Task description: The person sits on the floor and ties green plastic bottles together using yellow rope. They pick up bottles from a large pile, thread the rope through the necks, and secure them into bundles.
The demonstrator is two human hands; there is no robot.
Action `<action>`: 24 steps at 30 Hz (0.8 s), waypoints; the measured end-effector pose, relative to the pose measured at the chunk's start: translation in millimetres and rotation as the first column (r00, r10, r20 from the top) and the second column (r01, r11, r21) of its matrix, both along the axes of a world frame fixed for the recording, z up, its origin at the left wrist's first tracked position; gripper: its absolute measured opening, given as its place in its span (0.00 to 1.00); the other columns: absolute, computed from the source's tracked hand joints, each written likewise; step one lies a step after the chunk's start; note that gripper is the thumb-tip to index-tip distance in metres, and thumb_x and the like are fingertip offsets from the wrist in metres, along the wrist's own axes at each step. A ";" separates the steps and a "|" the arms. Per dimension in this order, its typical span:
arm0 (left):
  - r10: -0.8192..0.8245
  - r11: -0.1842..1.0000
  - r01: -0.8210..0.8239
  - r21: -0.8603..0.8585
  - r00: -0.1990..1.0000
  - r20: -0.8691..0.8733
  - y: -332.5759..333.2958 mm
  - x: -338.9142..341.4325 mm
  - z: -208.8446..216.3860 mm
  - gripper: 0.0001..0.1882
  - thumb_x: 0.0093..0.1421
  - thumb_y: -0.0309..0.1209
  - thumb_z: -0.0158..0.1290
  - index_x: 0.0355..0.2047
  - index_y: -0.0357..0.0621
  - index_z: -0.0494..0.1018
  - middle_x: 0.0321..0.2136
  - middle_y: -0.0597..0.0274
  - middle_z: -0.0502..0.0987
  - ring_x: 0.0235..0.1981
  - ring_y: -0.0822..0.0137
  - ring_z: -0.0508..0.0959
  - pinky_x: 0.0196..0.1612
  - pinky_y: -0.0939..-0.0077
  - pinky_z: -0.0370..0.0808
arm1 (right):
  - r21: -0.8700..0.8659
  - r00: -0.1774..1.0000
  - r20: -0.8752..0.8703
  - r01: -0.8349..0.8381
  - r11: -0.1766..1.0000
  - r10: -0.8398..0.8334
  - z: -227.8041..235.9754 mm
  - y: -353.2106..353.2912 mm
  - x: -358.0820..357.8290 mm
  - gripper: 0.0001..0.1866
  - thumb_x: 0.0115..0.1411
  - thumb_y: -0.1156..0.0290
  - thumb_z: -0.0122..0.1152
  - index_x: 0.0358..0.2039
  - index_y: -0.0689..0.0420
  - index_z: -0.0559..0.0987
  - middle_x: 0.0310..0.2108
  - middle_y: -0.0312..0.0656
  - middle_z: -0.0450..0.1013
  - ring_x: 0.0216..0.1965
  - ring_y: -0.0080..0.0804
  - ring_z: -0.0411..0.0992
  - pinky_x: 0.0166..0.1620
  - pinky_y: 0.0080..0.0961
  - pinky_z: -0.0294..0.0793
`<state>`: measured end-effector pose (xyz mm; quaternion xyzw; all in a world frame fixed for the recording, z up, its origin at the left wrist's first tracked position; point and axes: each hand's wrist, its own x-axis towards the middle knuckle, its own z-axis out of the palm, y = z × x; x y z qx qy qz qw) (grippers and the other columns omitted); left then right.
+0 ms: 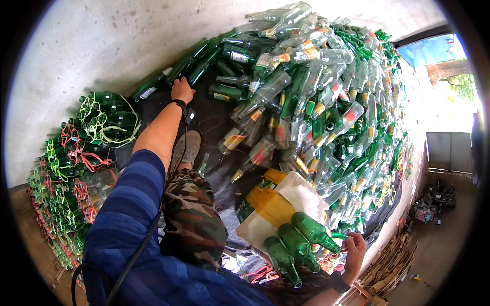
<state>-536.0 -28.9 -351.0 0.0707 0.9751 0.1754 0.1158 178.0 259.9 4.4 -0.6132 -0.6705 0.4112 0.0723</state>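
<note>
My left hand [182, 90] reaches forward to the wall side of the pile, fingers closed at the neck end of a green bottle [205, 66]. Another labelled green bottle [153, 85] lies just left of it, against the wall. At lower right, my right hand [353, 253] has its fingers bent together beside the mouth of a green bottle [312, 229]; what they pinch, if anything, is not clear. Two more green bottles [295, 246] lie next to that one, over a white and yellow pad [275, 204] on my lap.
A high heap of clear and green bottles [316, 97] fills the middle and right. Tied bundles of green bottles [109, 120] stack along the left. Dark sheeting [212, 132] covers the floor under my shoe [187, 148]. Flattened cardboard [390, 262] lies at lower right.
</note>
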 end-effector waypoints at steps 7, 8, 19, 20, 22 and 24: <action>0.004 1.000 -0.007 0.022 0.987 0.160 -2.0 11.6 -2.9 0.38 0.56 0.41 0.69 0.60 0.35 0.65 0.58 0.39 0.71 0.58 0.39 0.76 0.58 0.48 0.78 | -0.014 0.999 -0.025 -0.046 0.999 0.045 3.3 -5.1 -13.2 0.08 0.70 0.69 0.61 0.46 0.58 0.80 0.27 0.31 0.75 0.25 0.17 0.69 0.29 0.16 0.68; 0.001 0.999 -0.008 0.031 0.981 0.196 -2.9 16.2 -1.4 0.39 0.55 0.41 0.70 0.60 0.36 0.65 0.58 0.38 0.72 0.58 0.39 0.76 0.58 0.48 0.78 | -0.005 0.999 -0.019 -0.045 0.999 0.045 3.3 -7.3 -13.1 0.08 0.70 0.68 0.61 0.46 0.58 0.80 0.27 0.31 0.75 0.25 0.16 0.69 0.28 0.16 0.68; -0.003 0.955 -0.118 0.273 0.915 0.404 -109.2 86.1 33.8 0.39 0.40 0.44 0.71 0.48 0.28 0.78 0.43 0.41 0.84 0.44 0.49 0.84 0.48 0.61 0.81 | 0.054 0.987 -0.140 -0.065 0.996 0.072 37.1 -32.8 -21.9 0.08 0.67 0.75 0.60 0.45 0.64 0.80 0.28 0.35 0.76 0.26 0.19 0.71 0.31 0.17 0.71; 0.009 0.928 -0.186 0.324 0.877 0.480 -117.2 90.9 50.0 0.36 0.42 0.44 0.70 0.47 0.30 0.78 0.42 0.45 0.84 0.43 0.52 0.84 0.47 0.60 0.81 | 0.060 0.982 -0.174 -0.066 0.996 0.076 45.8 -36.4 -19.0 0.08 0.67 0.75 0.60 0.45 0.64 0.80 0.28 0.35 0.76 0.26 0.19 0.71 0.31 0.17 0.70; -0.112 0.824 -0.291 0.486 0.757 0.644 -121.0 102.9 101.2 0.26 0.51 0.43 0.69 0.44 0.37 0.78 0.38 0.56 0.82 0.41 0.61 0.83 0.45 0.58 0.80 | 0.081 0.969 -0.238 -0.055 0.995 0.073 55.8 -43.8 -7.1 0.08 0.67 0.75 0.60 0.45 0.64 0.80 0.27 0.35 0.76 0.25 0.19 0.70 0.29 0.17 0.70; -0.227 0.745 -0.255 0.617 0.772 0.594 -115.0 115.2 175.1 0.22 0.56 0.40 0.66 0.46 0.40 0.77 0.40 0.59 0.81 0.38 0.63 0.82 0.44 0.62 0.82 | 0.125 0.957 -0.273 -0.065 0.990 0.097 66.7 -51.1 5.1 0.09 0.68 0.73 0.59 0.45 0.65 0.80 0.28 0.35 0.76 0.24 0.18 0.70 0.28 0.18 0.69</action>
